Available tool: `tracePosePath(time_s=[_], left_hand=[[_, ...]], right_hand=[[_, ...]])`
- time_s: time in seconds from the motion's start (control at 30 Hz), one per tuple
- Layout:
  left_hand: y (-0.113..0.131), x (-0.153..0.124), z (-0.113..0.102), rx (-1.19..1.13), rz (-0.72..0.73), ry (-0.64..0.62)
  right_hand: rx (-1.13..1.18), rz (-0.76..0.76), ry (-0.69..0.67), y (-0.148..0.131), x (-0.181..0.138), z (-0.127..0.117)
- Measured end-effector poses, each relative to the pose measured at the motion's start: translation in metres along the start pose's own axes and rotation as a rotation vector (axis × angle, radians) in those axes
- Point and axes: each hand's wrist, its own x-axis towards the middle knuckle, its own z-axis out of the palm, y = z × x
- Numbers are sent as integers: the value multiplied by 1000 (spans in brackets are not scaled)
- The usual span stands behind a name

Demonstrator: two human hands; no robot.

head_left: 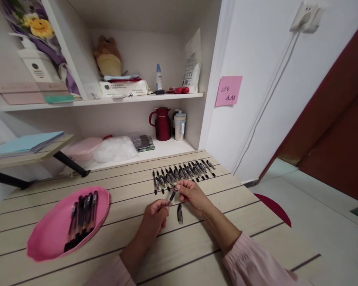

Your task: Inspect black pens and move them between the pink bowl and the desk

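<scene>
Between my two hands is a black pen (172, 195) without its cap, held at a slant above the table. My left hand (155, 217) is closed around its lower end. The fingertips of my right hand (193, 195) pinch its upper end, and they hide that end. A clear and black pen cap (179, 214) lies on the table just below the pen, between my hands. Beyond them, a long row of black pen parts and caps (183, 173) lies side by side. To the left, a pink tray (43, 230) holds several capped-looking black pens (85, 214).
A small raised stand (55, 149) with papers is at the back left. Behind the striped table (122, 246), shelves hold a red jug (162, 124), a pale cup (179, 126) and a plastic bag (115, 149). A cable (265, 103) hangs down the right wall.
</scene>
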Motion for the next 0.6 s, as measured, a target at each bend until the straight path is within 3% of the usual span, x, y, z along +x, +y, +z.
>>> tracePosePath(time_s=[0.6], left_hand=[[11, -12, 6, -52, -10, 51]], right_hand=[[-47, -85, 81, 1, -4, 8]])
